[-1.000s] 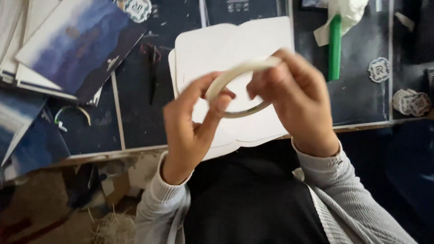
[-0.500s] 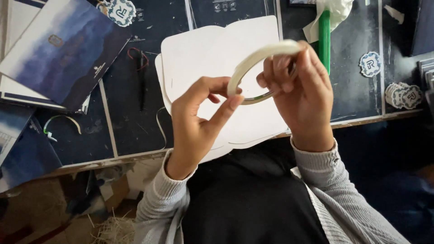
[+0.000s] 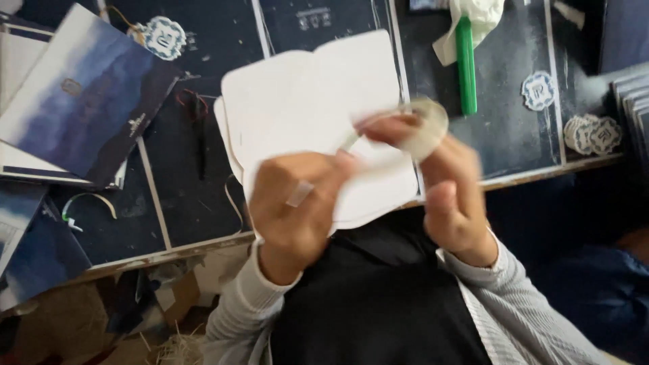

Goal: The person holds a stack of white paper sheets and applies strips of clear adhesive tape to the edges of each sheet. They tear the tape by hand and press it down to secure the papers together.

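Tape ring (image 3: 424, 128), pale and blurry, sits up in the right hand (image 3: 449, 196), pinched at its top; hard to make out the edge. Left hand (image 3: 294, 209) has its grip clenched on a thin strip (image 3: 351, 140) coming off it. White scalloped card (image 3: 307, 108) lies underneath on the table (image 3: 176, 209), green pen (image 3: 465, 64) behind, blue booklet (image 3: 81, 108) off left.

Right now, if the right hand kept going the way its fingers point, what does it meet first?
Probably the white scalloped card stack on the dark table. The right hand, holding the pale tape ring, points up-left over it. Motion blur hides the depth, so that's a guess.
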